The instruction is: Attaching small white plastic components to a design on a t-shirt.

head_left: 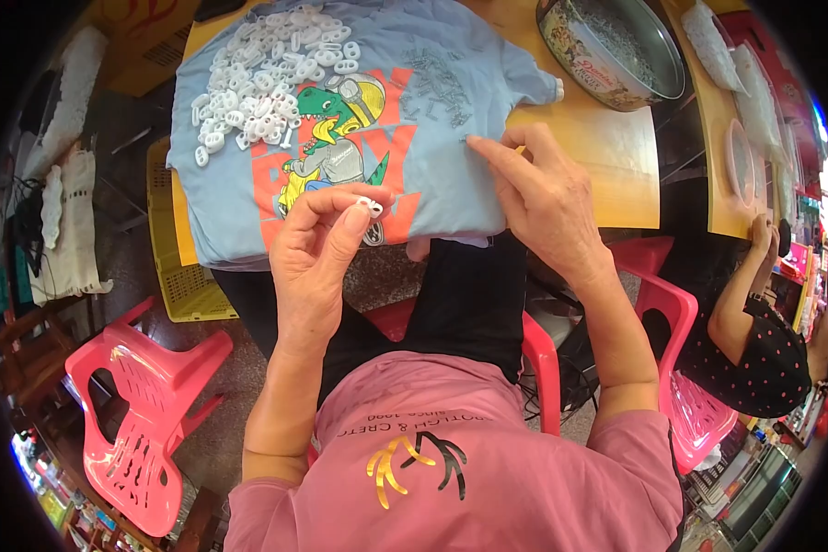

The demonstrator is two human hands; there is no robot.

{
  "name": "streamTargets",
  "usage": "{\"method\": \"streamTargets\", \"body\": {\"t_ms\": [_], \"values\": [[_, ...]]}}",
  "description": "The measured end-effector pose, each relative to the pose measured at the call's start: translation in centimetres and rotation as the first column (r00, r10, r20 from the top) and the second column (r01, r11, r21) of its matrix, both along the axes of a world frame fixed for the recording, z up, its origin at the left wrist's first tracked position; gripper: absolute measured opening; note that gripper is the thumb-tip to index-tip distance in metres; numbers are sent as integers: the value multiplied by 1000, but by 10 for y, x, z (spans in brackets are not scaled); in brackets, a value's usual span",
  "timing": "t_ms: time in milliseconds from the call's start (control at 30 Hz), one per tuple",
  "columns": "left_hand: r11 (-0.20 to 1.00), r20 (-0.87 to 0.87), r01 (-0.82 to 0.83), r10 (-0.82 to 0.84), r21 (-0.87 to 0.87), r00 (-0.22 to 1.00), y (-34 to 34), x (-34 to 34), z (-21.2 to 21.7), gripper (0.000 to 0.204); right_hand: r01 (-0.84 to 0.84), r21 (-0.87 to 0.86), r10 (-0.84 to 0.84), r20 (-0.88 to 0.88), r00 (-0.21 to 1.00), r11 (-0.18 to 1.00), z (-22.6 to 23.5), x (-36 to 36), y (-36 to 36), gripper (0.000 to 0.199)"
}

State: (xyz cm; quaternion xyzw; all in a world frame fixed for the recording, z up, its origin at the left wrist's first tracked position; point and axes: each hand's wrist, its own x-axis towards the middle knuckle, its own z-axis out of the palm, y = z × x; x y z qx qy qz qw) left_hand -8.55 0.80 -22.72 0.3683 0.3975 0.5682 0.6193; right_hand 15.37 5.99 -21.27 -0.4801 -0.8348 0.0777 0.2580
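Two hands: left hand (317, 244) pinches a white plastic ring (370, 206), right hand (545, 198) fingers the soft blue shirt (451, 175)

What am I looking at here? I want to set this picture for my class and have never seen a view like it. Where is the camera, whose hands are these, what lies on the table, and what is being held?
The camera sits on a person's head and looks down, so its wide lens bends straight edges. The two bare hands rising from the lower edge are that person's own. The left hand pinches a small white plastic piece between its fingertips. The right hand rests its fingertips on a light blue shirt with a cartoon dinosaur print, spread over a wooden table. On the shirt lie a heap of white plastic pieces and a scatter of small grey metal parts. A round tin stands further back. At the right sits another person in a dotted top; pink plastic chairs stand around.
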Motion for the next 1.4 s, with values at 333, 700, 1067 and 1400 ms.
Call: {"method": "streamTargets", "body": {"t_ms": [333, 700, 1067, 1400], "values": [[1000, -10, 10, -10, -3, 1000, 1, 0, 1, 9, -74, -26, 70, -106, 992, 997, -1, 8, 0, 27], [1000, 3, 8, -8, -19, 1000, 2, 0, 0, 9, -84, 62, 86, -25, 996, 995, -3, 0, 11, 20], [1000, -22, 5, -5, -14, 1000, 1, 1, 0, 9, -99, -20, 95, -157, 983, 995, 1, 16, 7, 17], [1000, -100, 29, -28, 1, 995, 1, 0, -1, 10, -124, 19, 126, -109, 986, 992, 0, 11, 19, 11]]}}
